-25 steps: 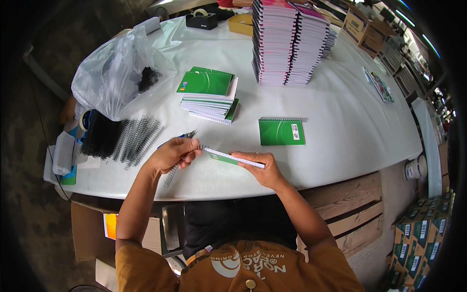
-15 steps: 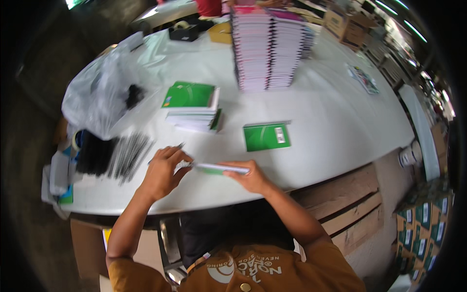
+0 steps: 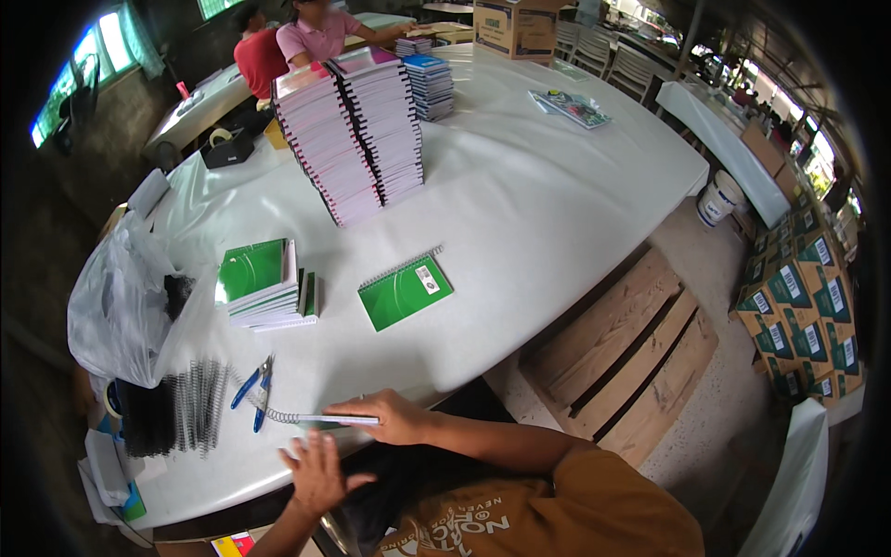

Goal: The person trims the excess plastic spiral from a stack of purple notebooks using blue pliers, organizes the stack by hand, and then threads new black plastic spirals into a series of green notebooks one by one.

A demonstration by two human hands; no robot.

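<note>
My right hand (image 3: 394, 416) grips a thin notebook (image 3: 345, 420), held edge-on over the near side of the table. A wire spiral coil (image 3: 280, 417) sticks out past the notebook's left end. Just nearer to me, my left hand (image 3: 316, 475) is open with its fingers spread, holding nothing. Blue-handled cutting pliers (image 3: 264, 388) lie beyond the coil's free end. Further left are many loose spiral coils, black ones (image 3: 148, 418) and greyish ones (image 3: 202, 399). A finished-looking green spiral notebook (image 3: 406, 292) lies flat beyond my right hand.
A stack of green notebooks (image 3: 260, 265) sits left of centre, beside a clear plastic bag (image 3: 121, 306). Tall stacks of bound books (image 3: 380, 139) stand farther back. Two people (image 3: 316, 37) are across the table. A wooden pallet (image 3: 617, 353) lies on the floor at right.
My left hand has come away from the coil end of the notebook, opened and drawn nearer to me. The pliers now lie uncovered on the table. The view has swung right and up.
</note>
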